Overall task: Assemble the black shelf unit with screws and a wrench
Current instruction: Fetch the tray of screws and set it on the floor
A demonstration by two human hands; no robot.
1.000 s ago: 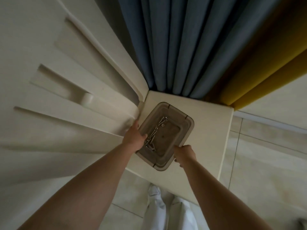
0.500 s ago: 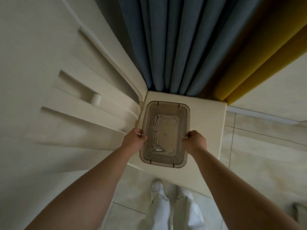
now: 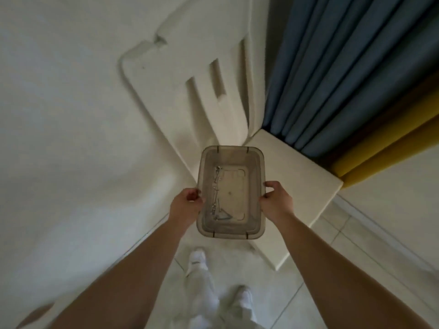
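Note:
A clear grey plastic tray (image 3: 257,176) is held in the air in front of me, over the edge of a cream stool. My left hand (image 3: 185,206) grips its left rim and my right hand (image 3: 275,201) grips its right rim. Several silver screws (image 3: 216,184) lie in a line along the tray's left inner side, with a small bent wrench (image 3: 222,216) at the near end. No black shelf part is in view.
A cream cushioned stool (image 3: 294,186) stands in the corner under blue curtains (image 3: 344,74) and a yellow panel (image 3: 389,150). A white bed or sofa surface (image 3: 71,138) fills the left. My white-trousered legs (image 3: 213,293) stand on pale floor tiles.
Both hands have lifted the tray off the stool and drawn it toward me. My view has swung left, so the stool now lies to the right of the tray.

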